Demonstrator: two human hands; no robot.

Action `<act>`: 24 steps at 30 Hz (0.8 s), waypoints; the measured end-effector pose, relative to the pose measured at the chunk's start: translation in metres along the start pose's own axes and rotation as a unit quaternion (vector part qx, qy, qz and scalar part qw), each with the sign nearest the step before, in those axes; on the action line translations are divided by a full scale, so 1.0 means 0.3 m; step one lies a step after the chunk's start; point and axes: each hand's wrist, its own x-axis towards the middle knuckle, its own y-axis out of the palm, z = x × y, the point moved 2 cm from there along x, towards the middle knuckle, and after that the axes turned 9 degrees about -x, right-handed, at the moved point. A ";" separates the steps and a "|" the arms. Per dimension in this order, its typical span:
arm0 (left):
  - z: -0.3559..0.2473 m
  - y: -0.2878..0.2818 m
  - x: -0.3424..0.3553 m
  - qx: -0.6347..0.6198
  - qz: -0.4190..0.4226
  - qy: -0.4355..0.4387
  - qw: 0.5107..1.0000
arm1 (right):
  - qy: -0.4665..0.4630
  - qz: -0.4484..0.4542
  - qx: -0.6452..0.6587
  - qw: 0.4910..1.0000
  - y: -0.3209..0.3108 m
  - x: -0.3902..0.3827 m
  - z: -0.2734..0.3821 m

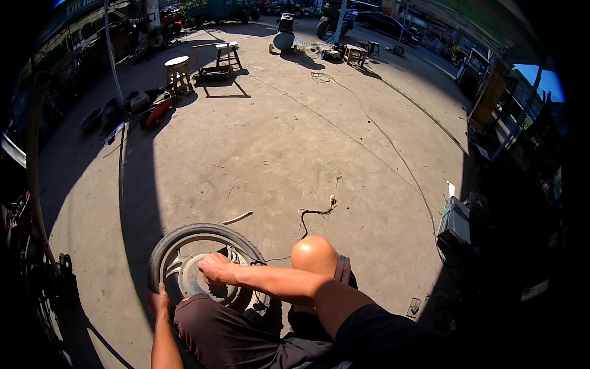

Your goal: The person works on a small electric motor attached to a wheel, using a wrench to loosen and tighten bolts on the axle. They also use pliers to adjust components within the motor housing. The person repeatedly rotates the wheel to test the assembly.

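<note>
Black rubber rings the grey metal wheel (189, 284), which is at the lower left of the head view, close in front of the person, spoked face up. A green sign (77, 8) at the upper left edge carries pale characters, bent and cut by the rim; any marking on the hub is too small to read.

The right hand (216, 269) is over the hub, fingers curled together into a loose fist; I cannot tell whether they pinch anything beneath. The left hand (160, 301) is at the tyre's (203, 228) outer left edge, its fingers seeming close together, though shadow and the angle blur how they grip.

Sunlit concrete (270, 135) stretches ahead of the wheel. A pale strip (238, 218) lies just beyond the tyre, and a dark cable (314, 211) with a light-coloured end lies beyond the right knee (314, 253). A long wire (393, 144) runs down the right side toward a grey box (455, 222). Farther off stand a round-topped stool (177, 72) and a wheeled machine with a tank (283, 40).

The trouser leg (224, 329) covers the wheel's lower part, so whether it lies flat or leans is unclear. Deep shadow swallows both sides.
</note>
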 end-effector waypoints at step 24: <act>-0.016 0.003 -0.003 0.050 -0.014 0.003 0.999 | 0.025 0.072 0.016 0.997 -0.022 0.012 -0.022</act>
